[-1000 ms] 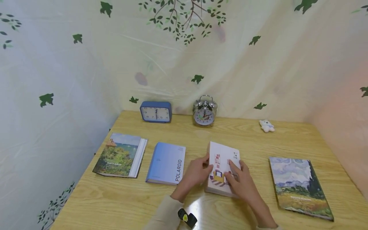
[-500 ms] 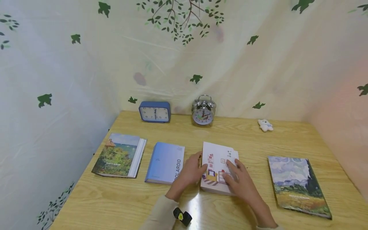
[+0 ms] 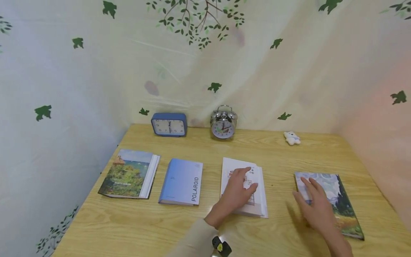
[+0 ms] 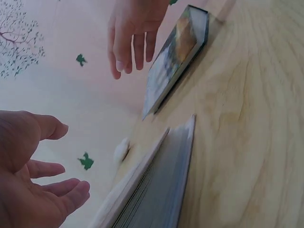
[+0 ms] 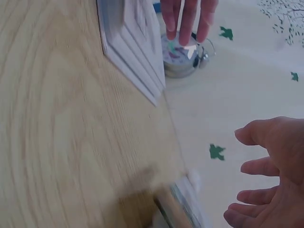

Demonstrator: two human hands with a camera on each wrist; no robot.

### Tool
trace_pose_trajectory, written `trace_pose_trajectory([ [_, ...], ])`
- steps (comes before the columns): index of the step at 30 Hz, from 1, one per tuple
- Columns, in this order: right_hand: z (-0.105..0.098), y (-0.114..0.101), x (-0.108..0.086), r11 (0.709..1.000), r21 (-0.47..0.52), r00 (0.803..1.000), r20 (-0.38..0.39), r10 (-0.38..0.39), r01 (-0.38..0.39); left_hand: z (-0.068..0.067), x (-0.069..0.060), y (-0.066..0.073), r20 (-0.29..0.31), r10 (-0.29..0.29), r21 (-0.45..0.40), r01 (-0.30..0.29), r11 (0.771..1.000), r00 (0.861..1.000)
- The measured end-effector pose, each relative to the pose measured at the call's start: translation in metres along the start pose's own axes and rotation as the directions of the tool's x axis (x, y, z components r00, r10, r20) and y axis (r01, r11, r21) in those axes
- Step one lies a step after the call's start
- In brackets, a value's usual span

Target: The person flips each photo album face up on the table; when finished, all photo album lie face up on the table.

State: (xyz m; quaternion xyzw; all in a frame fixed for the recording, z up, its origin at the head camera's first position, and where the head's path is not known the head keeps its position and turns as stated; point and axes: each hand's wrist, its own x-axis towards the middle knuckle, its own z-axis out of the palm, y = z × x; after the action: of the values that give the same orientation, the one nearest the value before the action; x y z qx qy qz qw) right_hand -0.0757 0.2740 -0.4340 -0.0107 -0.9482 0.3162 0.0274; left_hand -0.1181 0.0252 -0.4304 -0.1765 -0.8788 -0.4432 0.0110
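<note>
A thick white photo album (image 3: 232, 165) with small printed drawings lies on the table in the head view. My left hand (image 3: 236, 190) hovers over it with fingers spread, covering part of its cover. In the left wrist view that hand (image 4: 40, 171) is apart from the album (image 4: 164, 178). Further right is a photo album with a painted wheat-field cover (image 3: 343, 200). Above its left part is my right hand (image 3: 316, 208), fingers spread and apart from the cover. Nothing is held in either hand; the right wrist view shows the right hand's (image 5: 275, 171) fingers loosely bent.
A blue POLAROID album (image 3: 181, 182) and a seaside-painting photo album (image 3: 130, 175) lie to the left on the wooden table (image 3: 128, 225). Along the back stand a blue clock (image 3: 169, 125), a silver twin-bell alarm clock (image 3: 223, 123) and a small white bear figure (image 3: 292, 138).
After shifting the white album slightly left, both hands have let go of it. The right hand has moved right over the wheat-field album; the left has risen over the white one.
</note>
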Motion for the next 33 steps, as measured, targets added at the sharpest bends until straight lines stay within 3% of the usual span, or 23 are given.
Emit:
trace_pose_trajectory([
  [3, -0.017, 0.018, -0.005, 0.999, -0.023, 0.999, -0.02, 0.034, -0.034, 0.017, 0.0, 0.008, 0.043, 0.04, 0.009, -0.041, 0.999, 0.998],
  [7, -0.033, 0.037, -0.013, 0.995, -0.033, 0.995, -0.039, 0.09, -0.091, 0.039, -0.004, 0.02, 0.125, 0.037, 0.02, -0.04, 0.999, 0.992],
  [14, -0.047, 0.061, -0.016, 0.972, -0.092, 0.976, 0.025, 0.218, -0.215, 0.075, -0.018, 0.038, 0.242, -0.002, -0.062, 0.017, 0.998, 0.97],
  [18, -0.049, 0.071, -0.017, 0.967, -0.109, 0.97, 0.047, 0.238, -0.232, 0.093, -0.021, 0.045, 0.272, -0.045, -0.073, 0.067, 0.995, 0.961],
  [24, -0.049, 0.085, -0.016, 0.954, -0.139, 0.953, 0.112, 0.281, -0.265, 0.11, -0.017, 0.05, 0.316, -0.085, -0.063, 0.11, 0.992, 0.945],
  [30, -0.052, 0.098, -0.014, 0.956, -0.143, 0.946, 0.168, 0.278, -0.256, 0.122, -0.011, 0.057, 0.369, -0.133, -0.147, 0.199, 0.969, 0.92],
  [33, -0.055, 0.103, -0.012, 0.939, -0.148, 0.922, 0.197, 0.334, -0.309, 0.127, -0.009, 0.058, 0.399, -0.129, -0.183, 0.217, 0.959, 0.908],
])
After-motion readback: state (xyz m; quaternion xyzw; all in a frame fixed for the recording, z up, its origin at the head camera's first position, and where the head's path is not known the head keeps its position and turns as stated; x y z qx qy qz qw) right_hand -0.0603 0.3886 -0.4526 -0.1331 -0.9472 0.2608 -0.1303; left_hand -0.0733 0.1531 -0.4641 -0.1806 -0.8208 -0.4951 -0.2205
